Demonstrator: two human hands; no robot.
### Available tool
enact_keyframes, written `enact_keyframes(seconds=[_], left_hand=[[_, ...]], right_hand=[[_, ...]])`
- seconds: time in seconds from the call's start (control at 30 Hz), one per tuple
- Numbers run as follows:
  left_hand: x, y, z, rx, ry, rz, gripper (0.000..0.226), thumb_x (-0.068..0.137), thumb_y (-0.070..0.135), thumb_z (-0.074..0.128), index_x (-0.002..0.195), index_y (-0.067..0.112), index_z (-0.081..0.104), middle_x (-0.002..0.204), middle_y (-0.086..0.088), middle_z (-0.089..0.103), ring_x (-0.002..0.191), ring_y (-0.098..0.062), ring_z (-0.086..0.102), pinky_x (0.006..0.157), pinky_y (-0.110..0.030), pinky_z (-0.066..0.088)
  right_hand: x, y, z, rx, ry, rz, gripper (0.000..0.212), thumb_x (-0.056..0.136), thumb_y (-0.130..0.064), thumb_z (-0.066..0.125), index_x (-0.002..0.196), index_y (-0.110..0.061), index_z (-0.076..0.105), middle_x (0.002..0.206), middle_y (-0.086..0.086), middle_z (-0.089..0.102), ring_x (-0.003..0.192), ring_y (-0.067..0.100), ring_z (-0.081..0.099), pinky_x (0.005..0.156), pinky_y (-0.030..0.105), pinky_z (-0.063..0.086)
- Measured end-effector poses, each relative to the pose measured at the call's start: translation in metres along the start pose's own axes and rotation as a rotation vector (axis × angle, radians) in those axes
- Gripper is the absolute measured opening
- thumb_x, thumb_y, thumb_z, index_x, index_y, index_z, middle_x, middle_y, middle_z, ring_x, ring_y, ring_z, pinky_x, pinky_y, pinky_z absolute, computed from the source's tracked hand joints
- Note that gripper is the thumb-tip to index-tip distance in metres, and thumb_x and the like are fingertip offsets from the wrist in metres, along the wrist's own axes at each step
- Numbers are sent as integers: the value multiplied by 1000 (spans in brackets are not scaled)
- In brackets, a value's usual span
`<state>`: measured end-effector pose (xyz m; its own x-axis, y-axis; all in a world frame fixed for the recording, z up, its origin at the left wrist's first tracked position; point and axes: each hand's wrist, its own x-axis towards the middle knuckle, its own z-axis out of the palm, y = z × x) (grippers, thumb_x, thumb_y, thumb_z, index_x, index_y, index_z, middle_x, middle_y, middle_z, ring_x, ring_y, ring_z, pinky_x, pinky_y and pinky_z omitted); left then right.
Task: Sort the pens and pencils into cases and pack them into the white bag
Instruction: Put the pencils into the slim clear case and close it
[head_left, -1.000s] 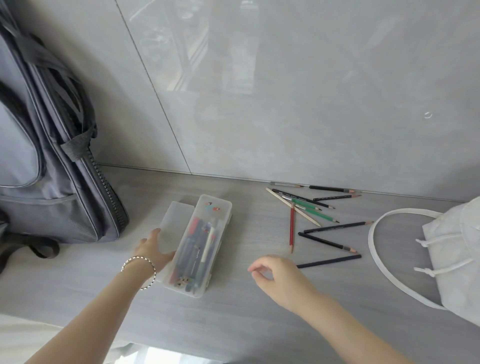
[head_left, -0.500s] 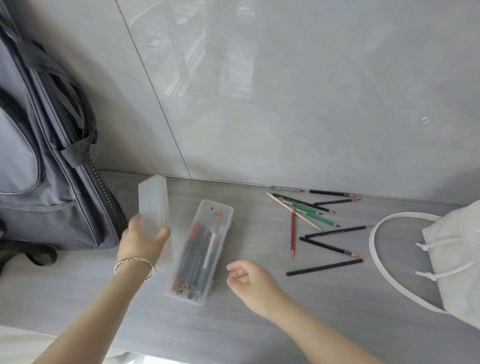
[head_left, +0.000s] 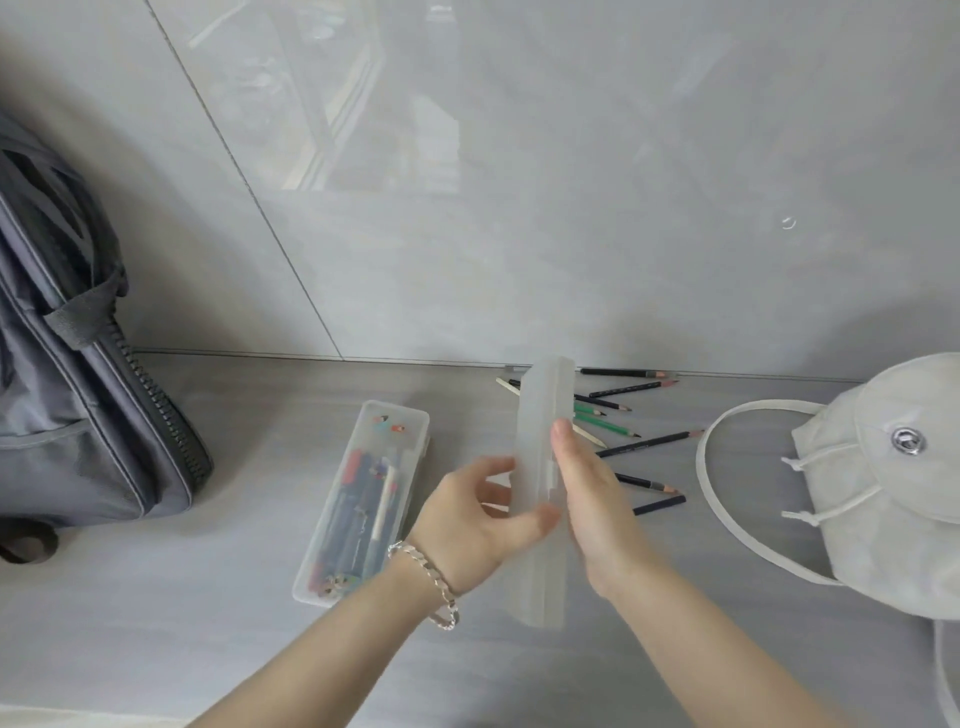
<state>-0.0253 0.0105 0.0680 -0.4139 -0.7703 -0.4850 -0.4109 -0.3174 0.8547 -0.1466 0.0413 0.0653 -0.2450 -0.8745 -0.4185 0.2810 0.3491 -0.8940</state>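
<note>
A frosted translucent case (head_left: 543, 431) is held up above the table, long side towards the wall. My left hand (head_left: 480, 525) grips it from the left with thumb and fingers. My right hand (head_left: 589, 499) holds its right edge, fingers along the clasp side. A second clear case (head_left: 363, 499) full of pens lies on the table to the left. Several loose pencils (head_left: 644, 444) lie behind the held case, partly hidden by it. The white bag (head_left: 893, 499) sits at the right with its strap looped on the table.
A grey backpack (head_left: 67, 374) leans against the wall at the left. A glossy grey wall (head_left: 519, 208) closes the back of the grey table (head_left: 208, 623).
My left hand lifted the frosted case from beside the pen case and carried it right to the middle. My right hand came up and took hold of its right edge.
</note>
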Motion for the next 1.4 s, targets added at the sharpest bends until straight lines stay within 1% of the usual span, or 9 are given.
enact_keyframes(seconds=[0.13, 0.27, 0.47, 0.57, 0.73, 0.87, 1.03, 1.13, 1.4], left_hand=[[-4, -10, 14, -188, -74, -13, 55, 36, 41, 71, 91, 36, 62, 66, 11, 72, 62, -3, 67, 53, -17, 49], [-7, -21, -1, -403, -104, -69, 35, 45, 33, 68, 75, 17, 78, 81, -13, 73, 74, -30, 70, 58, -36, 55], [9, -30, -16, -551, -63, -269, 48, 85, 19, 50, 128, -2, 50, 75, -26, 71, 69, -24, 72, 65, -30, 54], [6, -42, -15, -565, 34, -278, 37, 81, 20, 55, 112, 0, 60, 98, -20, 68, 81, -32, 66, 66, -34, 54], [4, -38, -24, -272, 250, -102, 16, 91, 8, 53, 96, 16, 66, 64, 8, 70, 65, -8, 65, 66, -22, 54], [2, -30, -31, -352, 333, -68, 29, 86, 16, 61, 114, 8, 62, 79, 10, 65, 77, -16, 60, 82, -35, 48], [3, -23, -32, -375, 358, -53, 38, 65, 28, 56, 98, 12, 65, 50, 33, 60, 79, -22, 57, 89, -42, 46], [3, -28, -30, -364, 372, -86, 22, 71, 27, 62, 91, 19, 66, 56, 20, 65, 77, -23, 58, 89, -43, 48], [4, -32, -21, -400, 363, -171, 22, 70, 29, 68, 90, 20, 67, 85, -8, 67, 86, -30, 63, 84, -45, 51]], right_hand=[[-11, 20, -11, -8, 70, -89, 47, 87, -53, 48, 88, -7, 61, 86, -3, 61, 76, -4, 57, 73, 5, 45], [-12, 34, -27, 254, 12, 69, 65, 77, -66, 48, 110, -12, 65, 107, 4, 71, 101, 16, 66, 91, 35, 49], [9, 50, -43, 243, -12, 234, 41, 99, -36, 29, 118, -16, 60, 115, 15, 67, 107, 28, 63, 93, 40, 49], [13, 62, -51, -14, -46, 227, 31, 100, -28, 35, 117, -18, 59, 112, 22, 65, 104, 37, 61, 94, 47, 48], [25, 80, -98, -1218, 157, -101, 32, 90, -12, 52, 121, -19, 54, 113, 3, 50, 95, 18, 54, 71, 25, 41], [35, 90, -124, -1678, 32, -290, 41, 39, -23, 93, 70, -21, 67, 76, 2, 58, 64, 19, 59, 47, 26, 46], [32, 94, -132, -1761, -149, -483, 14, 78, -28, 60, 79, -22, 47, 69, -5, 57, 62, 16, 59, 53, 23, 44], [31, 82, -127, -1650, -64, -358, 21, 99, -21, 30, 114, -16, 44, 101, 2, 61, 89, 24, 59, 66, 31, 35], [71, 76, -132, -1666, 91, -28, 28, 98, -30, 38, 116, -11, 47, 110, 7, 47, 88, 31, 59, 61, 31, 34]])
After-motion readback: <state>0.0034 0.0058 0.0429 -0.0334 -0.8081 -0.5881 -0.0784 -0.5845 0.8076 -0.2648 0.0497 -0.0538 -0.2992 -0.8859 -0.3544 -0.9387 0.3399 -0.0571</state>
